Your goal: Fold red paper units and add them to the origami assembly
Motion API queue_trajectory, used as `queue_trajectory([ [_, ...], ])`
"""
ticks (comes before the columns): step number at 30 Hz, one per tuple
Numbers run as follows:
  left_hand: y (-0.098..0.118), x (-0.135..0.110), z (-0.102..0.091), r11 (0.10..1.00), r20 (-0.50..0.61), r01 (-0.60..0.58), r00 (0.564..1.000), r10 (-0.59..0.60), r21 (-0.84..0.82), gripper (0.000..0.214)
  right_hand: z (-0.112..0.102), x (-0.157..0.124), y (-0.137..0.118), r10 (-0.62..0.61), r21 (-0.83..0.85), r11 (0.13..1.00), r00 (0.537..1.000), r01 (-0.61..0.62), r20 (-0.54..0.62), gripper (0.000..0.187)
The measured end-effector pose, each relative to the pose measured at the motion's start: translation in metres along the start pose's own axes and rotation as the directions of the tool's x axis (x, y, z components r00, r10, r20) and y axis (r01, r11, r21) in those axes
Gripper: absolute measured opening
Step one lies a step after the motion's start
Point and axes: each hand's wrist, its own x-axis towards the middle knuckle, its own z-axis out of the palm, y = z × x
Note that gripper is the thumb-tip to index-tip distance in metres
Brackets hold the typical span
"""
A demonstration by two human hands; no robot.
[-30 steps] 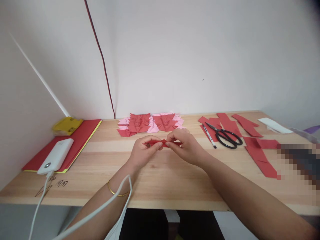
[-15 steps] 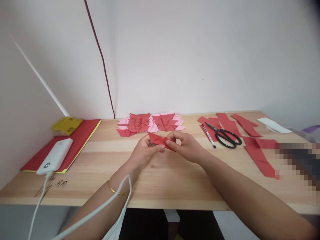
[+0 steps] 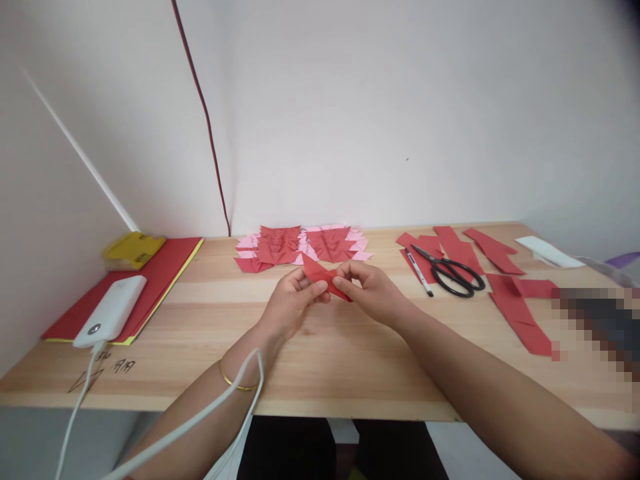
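"So, where's the pointed red folded paper (image 3: 317, 272)?"

"Mid-dial, pinched by both the left hand (image 3: 290, 297) and right hand (image 3: 369, 287), with pink-and-red folded paper rows (image 3: 307, 248) at twelve. Best set thumbs close and press each crease evenly."

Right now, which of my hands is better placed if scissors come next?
Probably your right hand: the scissors lie on its side, farther from your left hand. Both hold the folded red paper.
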Motion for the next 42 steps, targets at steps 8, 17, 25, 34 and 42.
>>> queue_trajectory([
  [8,-0.008,-0.001,0.003,0.980,-0.011,0.067,0.998,-0.066,0.186,0.021,0.006,-0.002,-0.002,-0.017,0.067,0.998,1.000,0.016,0.026,0.019],
  [17,-0.006,-0.004,0.007,0.952,-0.026,0.123,0.992,-0.121,0.282,0.020,0.009,-0.002,0.000,-0.003,0.088,0.996,0.999,-0.001,0.045,0.019],
  [25,-0.001,0.000,-0.003,0.971,-0.075,-0.032,0.996,0.051,0.237,0.023,0.004,0.000,0.001,0.026,0.065,0.997,0.999,-0.028,0.026,0.022],
  [34,0.004,0.004,-0.010,0.985,-0.057,0.037,0.997,-0.047,-0.167,0.041,-0.003,0.002,0.005,0.008,0.156,0.988,0.999,-0.015,0.045,0.026],
  [42,0.008,0.001,-0.015,0.830,0.209,0.493,0.868,-0.451,-0.259,0.020,-0.012,0.006,0.007,-0.322,-0.035,0.945,0.944,0.325,0.068,0.012],
])
